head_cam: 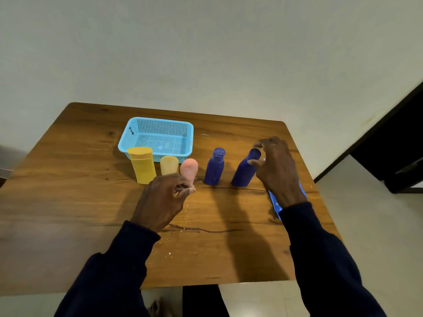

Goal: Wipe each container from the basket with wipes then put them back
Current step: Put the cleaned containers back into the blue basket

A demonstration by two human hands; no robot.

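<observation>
An empty light-blue basket [128, 136] stands at the back of the wooden table [80, 202]. In front of it runs a row of containers: a yellow one [142, 167], a small tan one [169, 165], a pink one [189, 170] and two dark blue bottles. My left hand [163, 199] pinches the pink container at its base. The nearer-left blue bottle [214, 168] stands upright and free. My right hand [275, 167] grips the cap of the right blue bottle [243, 172], which tilts to the right.
A blue wipes pack [274, 203] lies on the table under my right wrist, mostly hidden. The table's right edge is close beside it. A dark doorway [398, 143] is off to the right. White specks dot the table's front.
</observation>
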